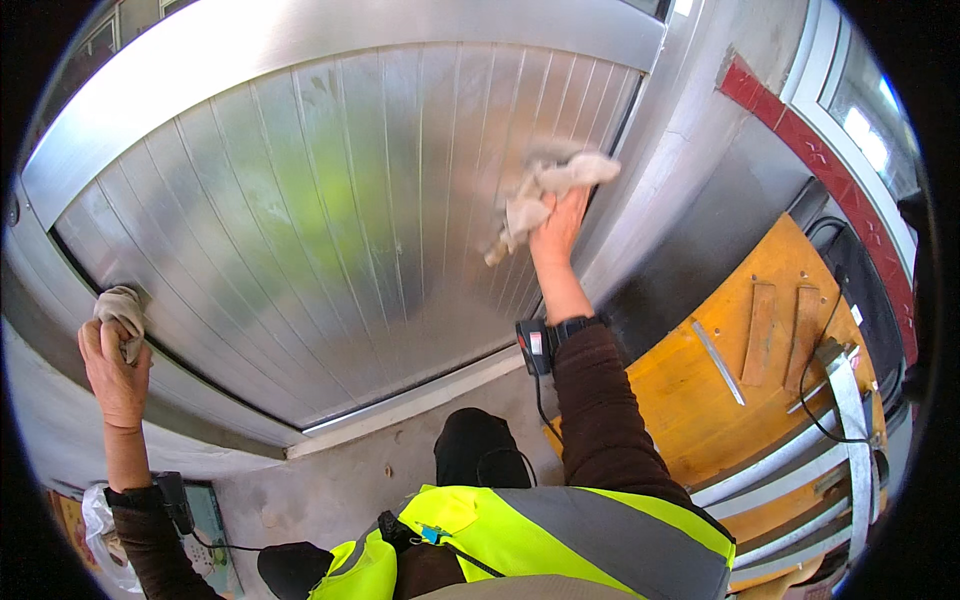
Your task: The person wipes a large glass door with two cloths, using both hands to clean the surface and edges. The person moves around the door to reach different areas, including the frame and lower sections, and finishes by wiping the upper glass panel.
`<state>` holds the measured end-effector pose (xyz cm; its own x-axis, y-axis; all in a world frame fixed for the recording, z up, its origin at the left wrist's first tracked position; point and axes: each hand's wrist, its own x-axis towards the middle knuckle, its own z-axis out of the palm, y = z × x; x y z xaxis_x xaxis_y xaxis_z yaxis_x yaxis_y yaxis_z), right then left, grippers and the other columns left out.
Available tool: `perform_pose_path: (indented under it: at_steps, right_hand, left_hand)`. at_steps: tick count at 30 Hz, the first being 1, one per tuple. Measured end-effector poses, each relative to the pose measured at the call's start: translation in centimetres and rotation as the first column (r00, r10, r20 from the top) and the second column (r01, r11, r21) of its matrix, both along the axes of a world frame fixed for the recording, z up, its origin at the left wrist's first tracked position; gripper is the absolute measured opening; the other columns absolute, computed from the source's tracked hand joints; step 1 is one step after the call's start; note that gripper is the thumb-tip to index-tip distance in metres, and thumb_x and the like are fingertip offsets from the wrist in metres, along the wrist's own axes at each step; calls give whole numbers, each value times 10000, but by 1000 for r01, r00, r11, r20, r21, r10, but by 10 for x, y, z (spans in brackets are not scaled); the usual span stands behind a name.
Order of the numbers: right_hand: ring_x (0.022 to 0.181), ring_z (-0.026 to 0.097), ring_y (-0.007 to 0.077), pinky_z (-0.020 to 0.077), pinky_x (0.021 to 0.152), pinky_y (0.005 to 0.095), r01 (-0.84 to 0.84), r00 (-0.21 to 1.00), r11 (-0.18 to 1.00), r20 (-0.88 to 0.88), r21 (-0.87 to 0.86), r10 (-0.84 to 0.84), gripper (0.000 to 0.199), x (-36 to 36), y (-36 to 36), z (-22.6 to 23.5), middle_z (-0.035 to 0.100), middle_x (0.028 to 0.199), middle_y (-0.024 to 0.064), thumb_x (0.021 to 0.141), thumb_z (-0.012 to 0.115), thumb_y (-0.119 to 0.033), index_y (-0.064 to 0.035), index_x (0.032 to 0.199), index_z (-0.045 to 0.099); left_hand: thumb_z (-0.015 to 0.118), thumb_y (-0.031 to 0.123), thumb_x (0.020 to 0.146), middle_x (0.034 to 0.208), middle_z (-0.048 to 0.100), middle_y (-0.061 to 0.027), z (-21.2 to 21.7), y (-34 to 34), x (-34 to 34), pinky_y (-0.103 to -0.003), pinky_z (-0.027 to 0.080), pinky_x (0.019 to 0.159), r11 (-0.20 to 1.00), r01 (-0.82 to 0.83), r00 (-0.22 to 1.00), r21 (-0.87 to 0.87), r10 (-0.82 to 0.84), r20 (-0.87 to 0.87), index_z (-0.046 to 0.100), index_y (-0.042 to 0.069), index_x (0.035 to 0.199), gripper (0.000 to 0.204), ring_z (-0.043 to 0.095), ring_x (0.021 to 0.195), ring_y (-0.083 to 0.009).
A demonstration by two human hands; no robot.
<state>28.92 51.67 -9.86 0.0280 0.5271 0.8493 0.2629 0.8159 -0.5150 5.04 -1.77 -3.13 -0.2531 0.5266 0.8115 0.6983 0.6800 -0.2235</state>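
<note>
My right hand (562, 225) presses a crumpled light beige cloth (530, 205) against the ribbed metal panel of a door (330, 200), near the panel's right side. At the far left my left hand (115, 370) is closed around a grey-beige cloth (122, 315), which touches the door's frame by the panel's lower left edge. The panel is shiny and throws back a blurred green and yellow reflection. Both cloths hide part of the fingers that hold them.
At the right stands a yellow wooden board (700, 370) with wood strips, a loose metal strip (718, 362) and pale metal bars (790, 490) on it. A black cable hangs over it. A white plastic bag (100, 530) lies at lower left, on the floor side.
</note>
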Motion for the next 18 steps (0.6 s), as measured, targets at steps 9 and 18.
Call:
perform_pose_path:
  at_steps: [9, 18]
  right_hand:
    - [1295, 389, 436, 296, 1099, 441, -91, 995, 980, 65, 175, 81, 480, 49, 54, 108, 462, 1331, 295, 889, 495, -147, 68, 1314, 432]
    - [1287, 360, 458, 246, 1117, 481, 84, 996, 991, 9, 103, -86, 548, 2, 37, 50, 414, 1347, 330, 854, 492, -144, 107, 1326, 373]
  left_hand:
    - [683, -15, 614, 982, 467, -176, -4, 7, 3, -458, 404, 848, 998, -16, 1000, 61, 17, -20, 478, 32, 894, 350, 467, 959, -387]
    - [717, -38, 594, 986, 492, -170, -35, -13, -25, -458, 418, 836, 994, 80, 996, 68, -77, -54, 523, 32, 953, 414, 491, 940, -383]
